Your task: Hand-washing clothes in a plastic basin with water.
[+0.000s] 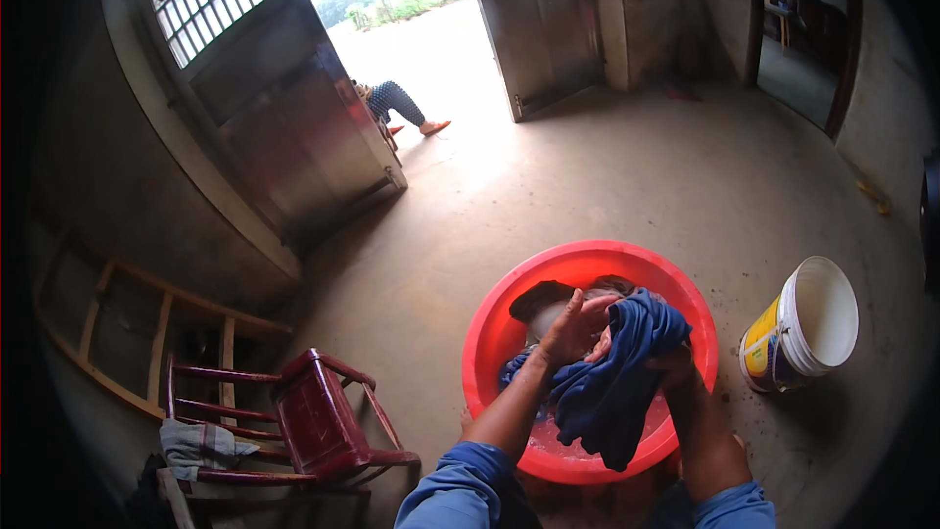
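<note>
A navy blue cloth garment [624, 389] hangs over a red plastic basin [496, 308], its lower end near the soapy water [558, 441]. My right hand [672, 366] is dim and partly covered, gripping the garment at its right side. On the other side my left hand [576, 327] has its thumb and fingers apart, palm turned towards the cloth. Some of its fingertips touch or pass behind the fabric. Dark wet laundry [542, 300] lies in the basin beyond my hands.
A white bucket [797, 338] stands to the right. At left are a dark red wooden chair [319, 411] with a grey towel [198, 444] and a wooden frame [158, 345]. A person's leg [396, 101] shows by the doorway, beside a metal door [294, 117].
</note>
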Demonstrator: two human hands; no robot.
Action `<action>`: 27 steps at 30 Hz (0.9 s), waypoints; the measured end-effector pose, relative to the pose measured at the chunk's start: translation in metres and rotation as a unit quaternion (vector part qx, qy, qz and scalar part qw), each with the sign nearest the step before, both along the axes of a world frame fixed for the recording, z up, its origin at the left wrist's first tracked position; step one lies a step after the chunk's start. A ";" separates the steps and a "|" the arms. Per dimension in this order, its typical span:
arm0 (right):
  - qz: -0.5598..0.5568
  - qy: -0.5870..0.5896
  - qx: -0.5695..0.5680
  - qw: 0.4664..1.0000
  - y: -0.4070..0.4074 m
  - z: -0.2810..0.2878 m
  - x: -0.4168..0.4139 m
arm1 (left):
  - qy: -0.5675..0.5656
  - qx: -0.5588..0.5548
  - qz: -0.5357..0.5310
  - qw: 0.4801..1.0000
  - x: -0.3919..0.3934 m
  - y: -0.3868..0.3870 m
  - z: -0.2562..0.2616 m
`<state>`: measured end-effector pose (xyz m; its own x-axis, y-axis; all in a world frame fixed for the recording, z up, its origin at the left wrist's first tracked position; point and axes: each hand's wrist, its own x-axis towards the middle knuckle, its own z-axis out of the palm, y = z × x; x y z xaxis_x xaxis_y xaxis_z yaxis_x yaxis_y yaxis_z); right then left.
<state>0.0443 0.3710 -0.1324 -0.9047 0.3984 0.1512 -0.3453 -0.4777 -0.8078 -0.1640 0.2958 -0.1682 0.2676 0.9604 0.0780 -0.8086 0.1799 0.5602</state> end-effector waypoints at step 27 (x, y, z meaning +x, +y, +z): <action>-0.253 -0.236 0.216 0.913 0.053 -0.004 -0.037 | 0.253 -0.169 0.052 0.951 0.074 -0.002 0.039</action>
